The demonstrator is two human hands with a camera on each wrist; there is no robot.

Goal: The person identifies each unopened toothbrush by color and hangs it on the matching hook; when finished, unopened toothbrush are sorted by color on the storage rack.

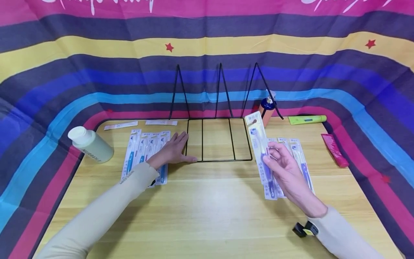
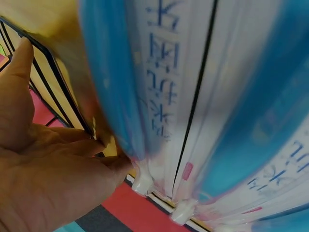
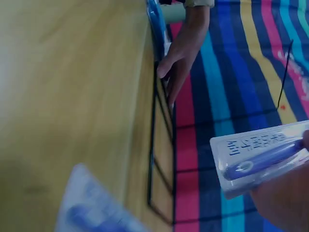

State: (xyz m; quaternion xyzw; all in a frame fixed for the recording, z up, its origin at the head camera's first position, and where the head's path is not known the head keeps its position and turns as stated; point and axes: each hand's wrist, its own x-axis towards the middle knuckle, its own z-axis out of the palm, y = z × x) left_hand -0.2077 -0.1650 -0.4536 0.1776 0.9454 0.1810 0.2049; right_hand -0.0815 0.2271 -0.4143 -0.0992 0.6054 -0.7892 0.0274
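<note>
Purple-handled, the toothbrush in its clear plastic and white card pack (image 1: 260,149) is held over the pale wooden table (image 1: 207,205), near the right end of the black wire rack (image 1: 202,140). Thumb and curled fingers of the right hand (image 1: 288,171) pinch its lower half; the left hand (image 1: 171,149) has its fingers spread and outstretched at the rack's left edge, gripping nothing. A firm but light pinch should spare the card from bending; best to steer its top clear of the upright wires while the left hand steadies the frame.
</note>
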